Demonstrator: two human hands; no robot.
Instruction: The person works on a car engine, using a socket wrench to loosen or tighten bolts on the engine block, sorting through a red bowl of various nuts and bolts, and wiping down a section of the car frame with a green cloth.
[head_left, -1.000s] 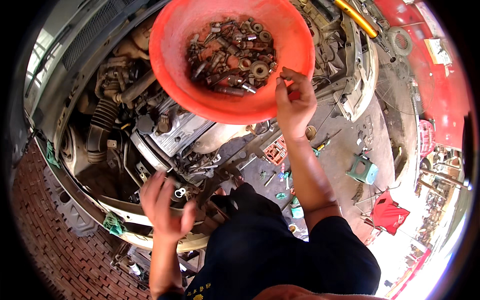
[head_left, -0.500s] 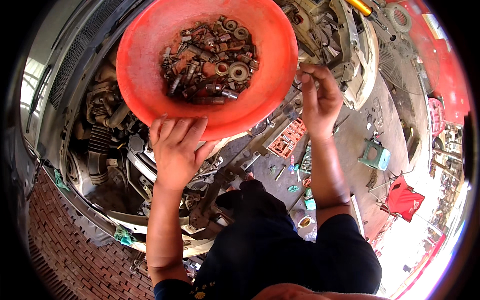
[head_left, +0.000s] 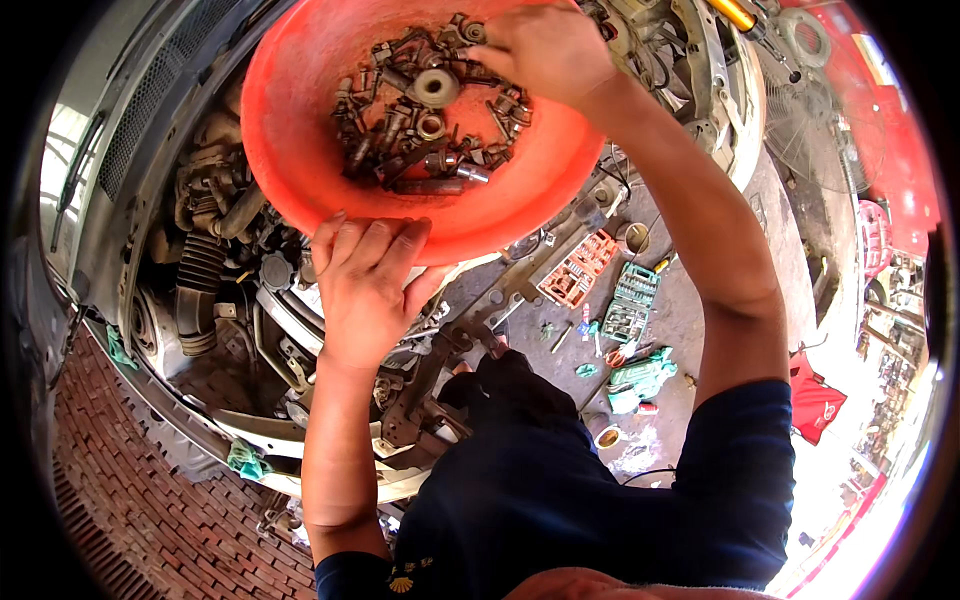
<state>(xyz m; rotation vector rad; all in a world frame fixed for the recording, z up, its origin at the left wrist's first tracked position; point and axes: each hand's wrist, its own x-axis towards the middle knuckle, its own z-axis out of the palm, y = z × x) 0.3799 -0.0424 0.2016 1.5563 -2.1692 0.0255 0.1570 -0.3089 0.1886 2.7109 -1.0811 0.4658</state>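
"Where's the tub (head_left: pixel 500 232) from where you're standing?"

"Upper middle of the frame, red, with the engine (head_left: pixel 290 305) showing at its lower left."

"And the left hand (head_left: pixel 362 290)?"

"Gripping the near rim, just left of centre: fingers hooked over the edge, thumb on the outer side."

"What about the right hand (head_left: pixel 552 55)?"

"Reaching over the tub's right side, fingers down by the top of the metal parts (head_left: pixel 395 125). They're hidden from here, so I can't tell whether they've pinched anything."

"What's in that heap?"

"Dark, grimy pieces mostly. There's a pale ring (head_left: pixel 421 90) near the middle and a shiny cylinder (head_left: pixel 474 173) at the lower right of it."

"Anything on the floor?"

"Right of centre, an orange case (head_left: pixel 578 270) lies open, a green case (head_left: pixel 632 302) just beside it, and a green cloth (head_left: pixel 642 380) below them."
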